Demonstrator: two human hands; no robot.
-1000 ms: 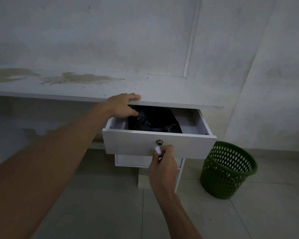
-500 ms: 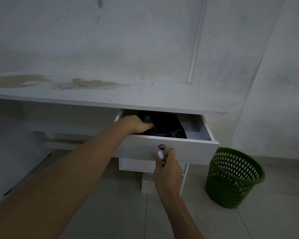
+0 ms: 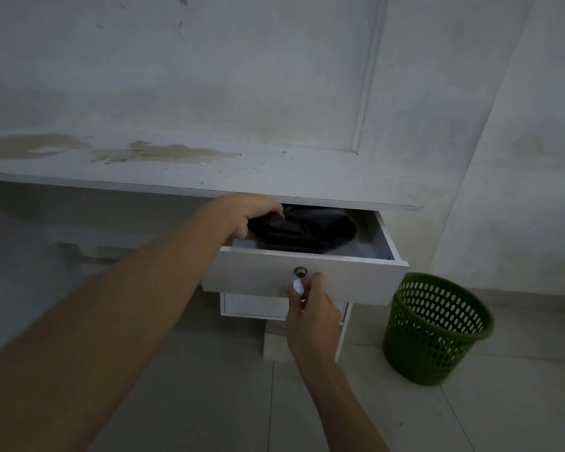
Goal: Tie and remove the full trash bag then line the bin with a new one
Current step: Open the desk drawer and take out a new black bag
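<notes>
A white drawer [image 3: 258,275] under the desk stands pulled out. Inside it lies a bundle of black trash bags [image 3: 310,231]. My left hand [image 3: 252,213] reaches into the drawer's left side, fingers closed on the bundle's left end. My right hand [image 3: 310,308] is at the drawer front just below the round lock [image 3: 300,272], fingers curled under the bottom edge. A green perforated bin [image 3: 434,331] stands on the floor to the right of the drawer, with no liner in it.
The white desk top [image 3: 209,171], with brown stains at the left, overhangs the drawer. A second drawer front [image 3: 252,305] sits below. The wall corner is close behind the bin. Tiled floor [image 3: 209,402] spreads in front.
My left hand moved from the drawer's top edge down into the drawer and closed on the black bags. My right hand stayed at the drawer front. The view shifted slightly.
</notes>
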